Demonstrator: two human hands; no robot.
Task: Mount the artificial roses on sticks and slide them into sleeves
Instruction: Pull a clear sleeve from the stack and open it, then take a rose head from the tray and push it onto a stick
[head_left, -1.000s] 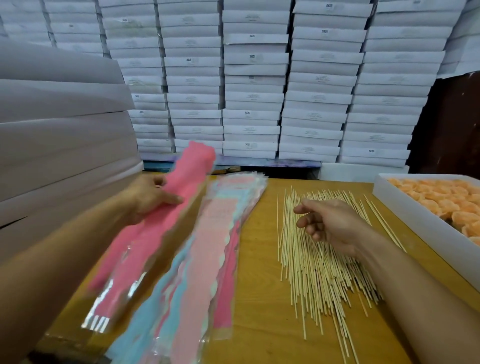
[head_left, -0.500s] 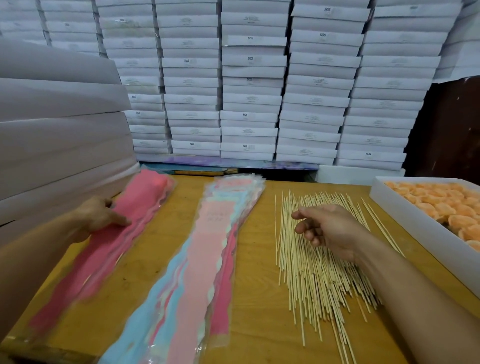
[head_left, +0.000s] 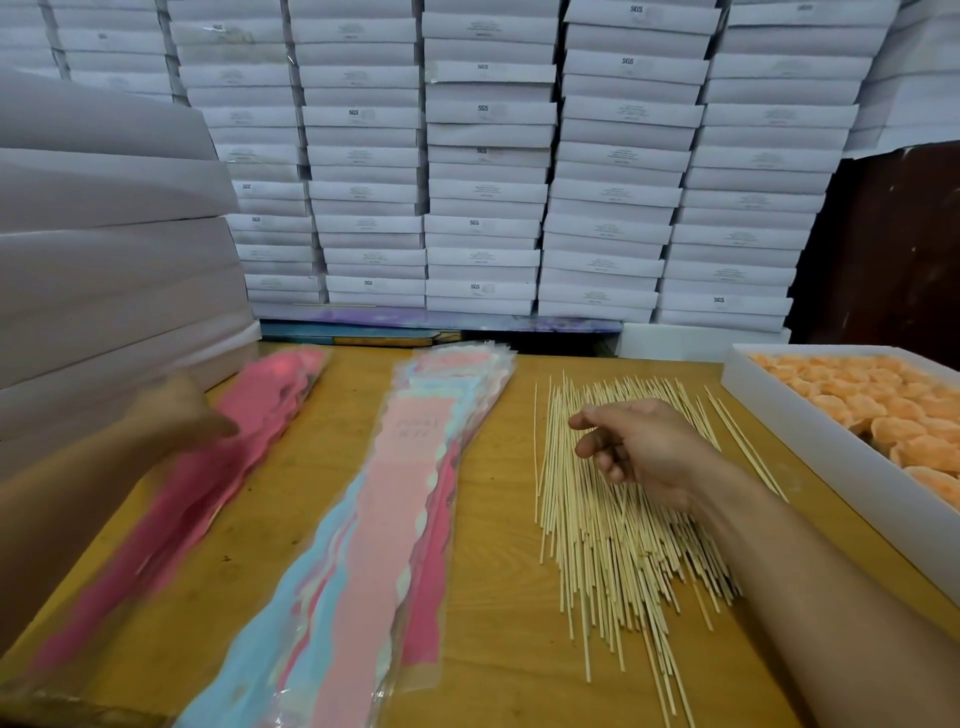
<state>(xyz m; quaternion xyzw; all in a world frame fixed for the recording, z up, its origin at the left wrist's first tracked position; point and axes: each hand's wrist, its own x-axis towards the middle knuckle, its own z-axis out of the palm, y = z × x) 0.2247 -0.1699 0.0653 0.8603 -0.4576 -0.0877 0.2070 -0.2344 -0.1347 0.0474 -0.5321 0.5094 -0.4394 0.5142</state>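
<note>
At nine o'clock the left hand (head_left: 179, 415) and pink sleeves (head_left: 228, 467) are motion-blurred; its grip is unclear. The rose tray (head_left: 810, 441) runs off at three o'clock.

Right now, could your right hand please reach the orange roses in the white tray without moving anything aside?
Probably yes. The right hand hovers over the sticks, and the white tray sits open just to its right; nothing covers the orange roses.

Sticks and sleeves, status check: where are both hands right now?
Left hand on the pink sleeve stack, blurred. Right hand over the sticks, fingers curled, none visibly gripped. Roses in the tray, untouched. Nothing blocking.
</note>
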